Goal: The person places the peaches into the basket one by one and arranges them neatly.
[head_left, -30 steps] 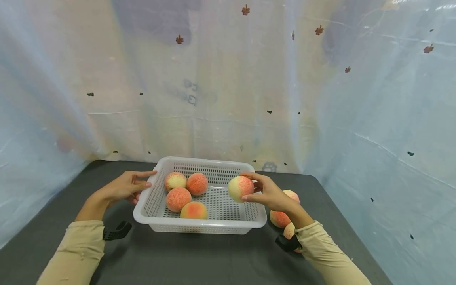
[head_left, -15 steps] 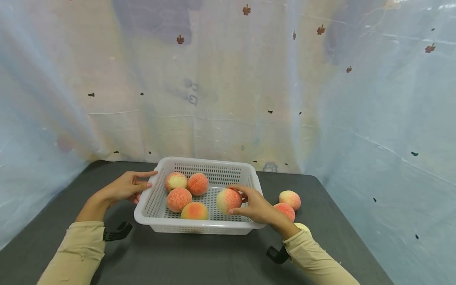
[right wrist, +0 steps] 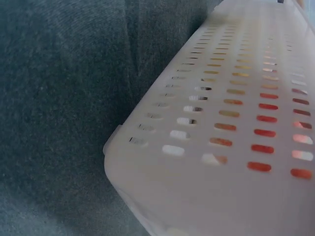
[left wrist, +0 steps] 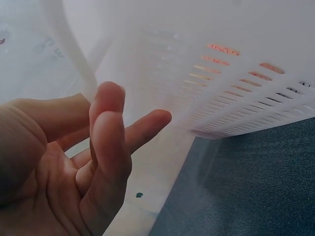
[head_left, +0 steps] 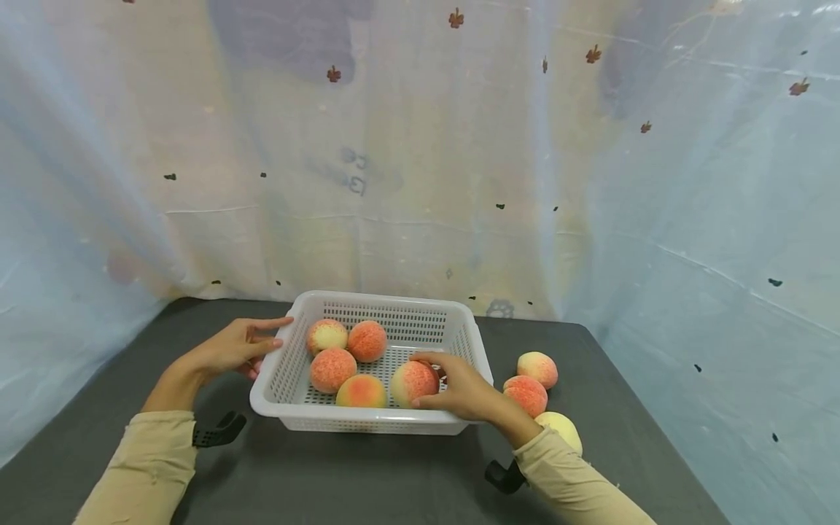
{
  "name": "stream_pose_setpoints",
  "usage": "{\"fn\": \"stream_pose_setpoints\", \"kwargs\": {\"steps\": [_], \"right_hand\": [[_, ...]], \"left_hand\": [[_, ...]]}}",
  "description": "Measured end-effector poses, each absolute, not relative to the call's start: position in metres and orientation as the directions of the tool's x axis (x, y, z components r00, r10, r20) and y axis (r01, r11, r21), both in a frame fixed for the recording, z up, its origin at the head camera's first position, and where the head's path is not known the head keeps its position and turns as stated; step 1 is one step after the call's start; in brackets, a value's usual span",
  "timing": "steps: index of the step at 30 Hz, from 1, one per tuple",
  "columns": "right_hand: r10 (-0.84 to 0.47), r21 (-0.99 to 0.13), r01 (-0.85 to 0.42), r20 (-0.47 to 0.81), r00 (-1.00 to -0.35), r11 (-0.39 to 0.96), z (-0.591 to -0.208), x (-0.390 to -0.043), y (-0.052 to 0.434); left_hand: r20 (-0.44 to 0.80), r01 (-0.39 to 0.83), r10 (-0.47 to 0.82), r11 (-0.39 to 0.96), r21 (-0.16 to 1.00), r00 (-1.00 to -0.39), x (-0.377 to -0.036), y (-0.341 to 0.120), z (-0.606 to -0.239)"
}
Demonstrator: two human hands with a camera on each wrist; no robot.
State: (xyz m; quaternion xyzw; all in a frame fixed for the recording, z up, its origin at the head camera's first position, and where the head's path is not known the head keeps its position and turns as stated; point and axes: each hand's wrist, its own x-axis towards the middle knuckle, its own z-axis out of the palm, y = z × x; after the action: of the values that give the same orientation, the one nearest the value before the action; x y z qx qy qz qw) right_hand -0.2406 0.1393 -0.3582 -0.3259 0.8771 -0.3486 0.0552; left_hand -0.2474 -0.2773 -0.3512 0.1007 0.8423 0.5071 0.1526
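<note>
Photographer: The two-tone peach has travelled left and down inside the white basket over the past second, carried by the right hand.

Editor: And the left hand?

Photographer: Gripping the rim at the basket's nine o'clock between thumb and fingers, a beige left sleeve trailing toward seven.

Editor: The fruit inside, left to right?

Photographer: A pale, red-flecked peach at ten o'clock, an orange-red peach near eight, a yellow-orange peach at six, a red peach at twelve. The two-tone one is at four, just beside the yellow-orange.

Editor: Released?

Photographer: No, the right hand grasps it, thumb on the near side, fingers across the far side. Whether it touches the basket's floor, I cannot tell.

Editor: Beyond the basket?

Photographer: Three more on the dark desk, between three and four o'clock: a coral peach, a pink-and-cream peach and a pale yellow peach beside the right sleeve.
</note>
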Motion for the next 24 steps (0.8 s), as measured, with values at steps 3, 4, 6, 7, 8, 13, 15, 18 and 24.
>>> {"fn": "stream_pose_setpoints", "kwargs": {"steps": [3, 4, 6, 7, 8, 13, 15, 18, 24], "right_hand": [[-0.620, -0.638, -0.542, 0.126, -0.774, 0.546, -0.3583, -0.2414, 0.1396], [-0.627, -0.639, -0.544, 0.120, -0.769, 0.544, -0.3582, -0.2417, 0.1395], [-0.641, -0.641, -0.545, 0.106, -0.760, 0.540, -0.3583, -0.2424, 0.1393], [-0.649, -0.641, -0.545, 0.095, -0.755, 0.540, -0.3581, -0.2427, 0.1394], [-0.656, -0.645, -0.543, 0.084, -0.750, 0.538, -0.3578, -0.2429, 0.1393], [-0.696, -0.662, -0.546, 0.052, -0.716, 0.513, -0.3559, -0.2443, 0.1395], [-0.705, -0.663, -0.549, 0.046, -0.708, 0.508, -0.3553, -0.2447, 0.1399], [-0.716, -0.658, -0.557, 0.039, -0.697, 0.507, -0.3553, -0.2454, 0.1404], [-0.732, -0.643, -0.576, 0.035, -0.681, 0.505, -0.3566, -0.2475, 0.1404]], "left_hand": [[-0.154, 0.014, 0.323, 0.465, 0.885, -0.934, -0.2480, -0.2775, -0.3516], [-0.154, 0.014, 0.324, 0.464, 0.886, -0.934, -0.2480, -0.2777, -0.3518], [-0.153, 0.017, 0.329, 0.461, 0.887, -0.932, -0.2479, -0.2780, -0.3522], [-0.152, 0.019, 0.332, 0.459, 0.888, -0.931, -0.2479, -0.2781, -0.3524], [-0.151, 0.020, 0.334, 0.457, 0.889, -0.931, -0.2478, -0.2781, -0.3524], [-0.151, 0.018, 0.337, 0.450, 0.893, -0.929, -0.2466, -0.2777, -0.3521], [-0.152, 0.018, 0.338, 0.451, 0.892, -0.929, -0.2465, -0.2772, -0.3514], [-0.149, 0.022, 0.338, 0.453, 0.891, -0.929, -0.2469, -0.2767, -0.3507], [-0.145, 0.025, 0.337, 0.454, 0.891, -0.930, -0.2471, -0.2777, -0.3517]]}}
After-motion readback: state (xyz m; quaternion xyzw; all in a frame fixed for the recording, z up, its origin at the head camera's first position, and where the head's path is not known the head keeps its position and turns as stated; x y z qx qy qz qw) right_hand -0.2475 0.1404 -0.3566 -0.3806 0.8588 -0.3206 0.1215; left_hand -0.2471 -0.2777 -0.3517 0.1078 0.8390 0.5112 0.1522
